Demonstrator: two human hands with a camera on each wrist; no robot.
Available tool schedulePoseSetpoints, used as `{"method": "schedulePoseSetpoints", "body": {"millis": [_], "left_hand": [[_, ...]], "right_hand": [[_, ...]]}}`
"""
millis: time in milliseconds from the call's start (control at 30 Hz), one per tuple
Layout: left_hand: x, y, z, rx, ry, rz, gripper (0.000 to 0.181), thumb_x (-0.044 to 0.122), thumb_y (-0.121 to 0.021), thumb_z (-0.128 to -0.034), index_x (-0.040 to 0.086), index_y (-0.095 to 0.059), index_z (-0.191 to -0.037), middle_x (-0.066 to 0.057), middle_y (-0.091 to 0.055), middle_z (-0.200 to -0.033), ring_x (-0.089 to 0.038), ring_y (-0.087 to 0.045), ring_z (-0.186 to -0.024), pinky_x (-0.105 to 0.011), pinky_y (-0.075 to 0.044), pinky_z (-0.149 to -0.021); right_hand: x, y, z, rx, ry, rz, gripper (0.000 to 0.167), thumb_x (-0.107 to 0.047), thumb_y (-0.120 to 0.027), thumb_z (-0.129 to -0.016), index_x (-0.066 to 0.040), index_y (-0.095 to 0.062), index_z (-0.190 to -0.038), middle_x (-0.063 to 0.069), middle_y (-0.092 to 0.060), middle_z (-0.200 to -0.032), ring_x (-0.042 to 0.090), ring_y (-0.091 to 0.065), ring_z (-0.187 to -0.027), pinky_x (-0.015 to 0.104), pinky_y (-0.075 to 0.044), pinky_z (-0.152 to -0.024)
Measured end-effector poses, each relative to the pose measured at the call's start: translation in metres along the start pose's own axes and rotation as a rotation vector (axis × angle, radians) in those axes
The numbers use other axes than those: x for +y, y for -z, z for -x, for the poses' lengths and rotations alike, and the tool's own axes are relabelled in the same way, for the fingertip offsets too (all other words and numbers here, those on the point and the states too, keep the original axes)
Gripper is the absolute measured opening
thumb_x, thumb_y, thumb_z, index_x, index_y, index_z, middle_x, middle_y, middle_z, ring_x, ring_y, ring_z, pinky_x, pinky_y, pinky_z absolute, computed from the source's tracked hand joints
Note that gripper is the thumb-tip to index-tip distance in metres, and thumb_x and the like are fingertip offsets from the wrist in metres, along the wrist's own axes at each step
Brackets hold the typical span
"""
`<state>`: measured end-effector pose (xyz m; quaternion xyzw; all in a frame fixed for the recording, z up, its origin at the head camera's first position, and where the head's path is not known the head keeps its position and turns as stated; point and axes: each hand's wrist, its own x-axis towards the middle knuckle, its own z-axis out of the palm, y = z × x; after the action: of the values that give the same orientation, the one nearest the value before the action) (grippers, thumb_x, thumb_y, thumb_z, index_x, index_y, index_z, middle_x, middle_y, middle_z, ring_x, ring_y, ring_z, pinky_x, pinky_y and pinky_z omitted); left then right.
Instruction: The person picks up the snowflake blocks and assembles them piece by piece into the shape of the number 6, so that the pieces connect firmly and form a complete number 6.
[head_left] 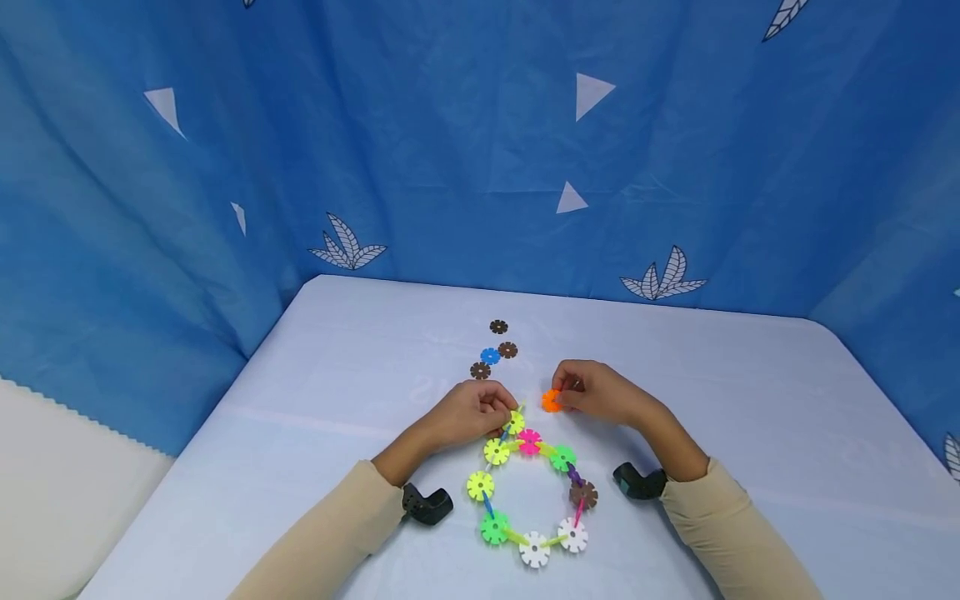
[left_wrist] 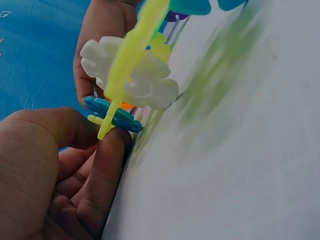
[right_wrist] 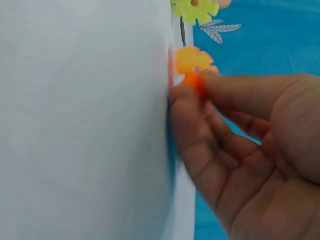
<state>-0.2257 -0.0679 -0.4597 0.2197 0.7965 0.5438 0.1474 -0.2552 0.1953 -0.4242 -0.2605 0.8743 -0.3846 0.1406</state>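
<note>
A ring of interlocking notched plastic discs lies on the table, with a green disc (head_left: 494,527), a white disc (head_left: 534,551), a brown disc (head_left: 583,495) and a pink disc (head_left: 529,442) among them. At its far left side my left hand (head_left: 468,414) pinches a piece joined to the ring, beside a yellow disc (head_left: 514,423). The left wrist view shows thumb and finger together near a blue disc (left_wrist: 114,114). To the right, apart from the ring, my right hand (head_left: 603,393) holds an orange disc (head_left: 551,401) between thumb and fingertips.
Beyond the left hand lie a blue loose disc (head_left: 490,357) and several brown loose discs (head_left: 498,327). Black wrist devices (head_left: 427,505) sit by both cuffs. A blue patterned curtain (head_left: 480,150) hangs behind the white table (head_left: 712,375).
</note>
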Motion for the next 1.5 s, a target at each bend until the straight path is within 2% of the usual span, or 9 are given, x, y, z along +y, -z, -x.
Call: {"method": "schedulePoseSetpoints", "body": {"millis": [167, 400, 533, 833, 1300, 1500], "left_hand": [[-0.001, 0.001, -0.002, -0.014, -0.002, -0.006, 0.01, 0.01, -0.064, -0.0969, 0.009, -0.071, -0.103, -0.005, -0.067, -0.08, -0.017, -0.062, -0.066, -0.03, -0.053, -0.071], [0.002, 0.001, -0.002, -0.025, -0.02, -0.031, 0.012, 0.018, -0.07, -0.097, 0.012, -0.073, -0.106, 0.0, -0.069, -0.083, -0.016, -0.063, -0.069, -0.028, -0.053, -0.068], [0.002, 0.0, -0.001, -0.021, -0.03, -0.055, 0.011, 0.016, -0.068, -0.098, 0.011, -0.073, -0.107, 0.001, -0.068, -0.082, -0.014, -0.062, -0.067, -0.027, -0.052, -0.066], [0.001, 0.0, -0.001, -0.028, -0.049, -0.077, 0.012, 0.013, -0.067, -0.0987, 0.011, -0.073, -0.109, 0.002, -0.067, -0.082, -0.013, -0.06, -0.066, -0.027, -0.052, -0.065], [0.0, -0.001, 0.0, -0.017, -0.053, -0.105, 0.01, 0.012, -0.066, -0.0986, 0.013, -0.071, -0.107, 0.003, -0.067, -0.085, -0.013, -0.06, -0.069, -0.027, -0.052, -0.067], [0.001, -0.001, -0.001, -0.015, -0.071, -0.124, 0.008, 0.012, -0.067, -0.0978, 0.013, -0.071, -0.104, 0.003, -0.066, -0.085, -0.013, -0.059, -0.072, -0.027, -0.051, -0.069]], "right_hand": [[-0.003, -0.005, -0.003, 0.018, -0.065, -0.184, 0.004, -0.003, -0.066, -0.098, -0.005, -0.067, -0.101, 0.01, -0.067, -0.089, 0.025, -0.064, -0.076, 0.033, -0.058, -0.072], [-0.002, -0.01, -0.008, 0.049, -0.109, -0.258, 0.009, -0.007, -0.066, -0.099, -0.003, -0.072, -0.103, 0.01, -0.07, -0.086, 0.025, -0.063, -0.074, 0.033, -0.055, -0.071], [0.0, -0.011, -0.01, 0.048, -0.126, -0.288, 0.011, -0.007, -0.066, -0.099, -0.001, -0.073, -0.104, 0.009, -0.071, -0.088, 0.024, -0.063, -0.073, 0.032, -0.056, -0.071], [0.0, -0.018, -0.013, 0.103, -0.147, -0.293, 0.012, -0.008, -0.067, -0.098, 0.0, -0.073, -0.105, 0.009, -0.07, -0.087, 0.022, -0.062, -0.072, 0.029, -0.055, -0.07], [-0.002, -0.023, -0.013, 0.033, -0.163, -0.401, 0.016, -0.004, -0.066, -0.098, 0.005, -0.072, -0.11, 0.013, -0.072, -0.088, 0.02, -0.067, -0.072, 0.031, -0.059, -0.074], [-0.004, -0.025, -0.013, 0.038, -0.159, -0.405, 0.016, -0.003, -0.066, -0.098, 0.006, -0.073, -0.11, 0.012, -0.073, -0.09, 0.019, -0.067, -0.071, 0.03, -0.059, -0.073]]}}
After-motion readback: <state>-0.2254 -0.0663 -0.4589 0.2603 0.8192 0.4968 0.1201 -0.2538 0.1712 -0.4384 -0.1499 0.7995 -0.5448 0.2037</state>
